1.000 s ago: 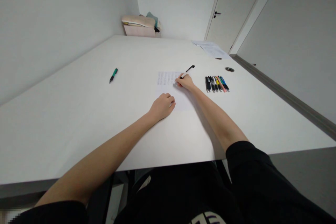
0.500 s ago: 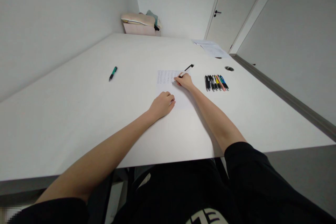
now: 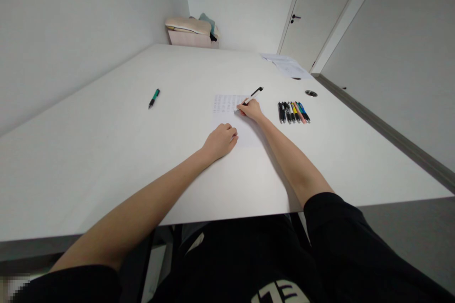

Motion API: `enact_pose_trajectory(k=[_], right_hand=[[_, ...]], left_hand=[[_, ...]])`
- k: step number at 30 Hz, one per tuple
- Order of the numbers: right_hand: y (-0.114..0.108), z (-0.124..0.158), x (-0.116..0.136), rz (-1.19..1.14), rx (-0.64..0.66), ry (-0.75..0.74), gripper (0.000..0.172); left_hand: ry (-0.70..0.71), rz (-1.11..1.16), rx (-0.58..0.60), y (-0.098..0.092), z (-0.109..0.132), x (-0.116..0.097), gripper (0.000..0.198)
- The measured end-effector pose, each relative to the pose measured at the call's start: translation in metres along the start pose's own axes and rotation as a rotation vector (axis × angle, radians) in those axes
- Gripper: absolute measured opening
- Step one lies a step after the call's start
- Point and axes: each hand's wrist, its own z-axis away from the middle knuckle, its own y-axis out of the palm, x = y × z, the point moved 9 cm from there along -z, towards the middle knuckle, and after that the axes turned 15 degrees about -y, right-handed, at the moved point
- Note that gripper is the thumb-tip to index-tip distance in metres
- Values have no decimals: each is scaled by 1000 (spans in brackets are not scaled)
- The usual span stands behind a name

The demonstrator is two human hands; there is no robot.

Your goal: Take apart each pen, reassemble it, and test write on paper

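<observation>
My right hand (image 3: 251,111) is closed around a white pen with a black cap end (image 3: 253,95), its tip resting on a sheet of paper (image 3: 227,106) covered in rows of faint writing. My left hand (image 3: 220,141) rests on the paper's lower left corner with fingers curled in a loose fist, nothing visible inside it. Both forearms reach across the white table (image 3: 106,151).
A row of several pens (image 3: 293,112) in different colours lies right of the paper. A green pen (image 3: 153,98) lies alone at the left. More sheets (image 3: 287,65) and a round cable hole (image 3: 311,93) sit at the far right, folded cloth on a box (image 3: 190,31) at the far end.
The right hand and pen shifted slightly left along the paper. The left hand has stayed in place.
</observation>
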Motion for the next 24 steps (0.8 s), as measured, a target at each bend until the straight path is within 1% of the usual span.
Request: enact_pose_trajectory(k=[9, 16, 21, 24], right_hand=[[-1, 0, 1, 17, -14, -21, 24], [0, 0, -1, 12, 4, -13, 21], [-2, 0, -2, 11, -25, 11, 16], [-2, 0, -3, 2, -31, 13, 16]], left_hand=[[7, -1, 2, 1, 0, -1, 21], [-2, 31, 7, 0, 0, 0, 21], [2, 1, 2, 0, 0, -1, 21], [1, -14, 6, 1, 0, -1, 22]])
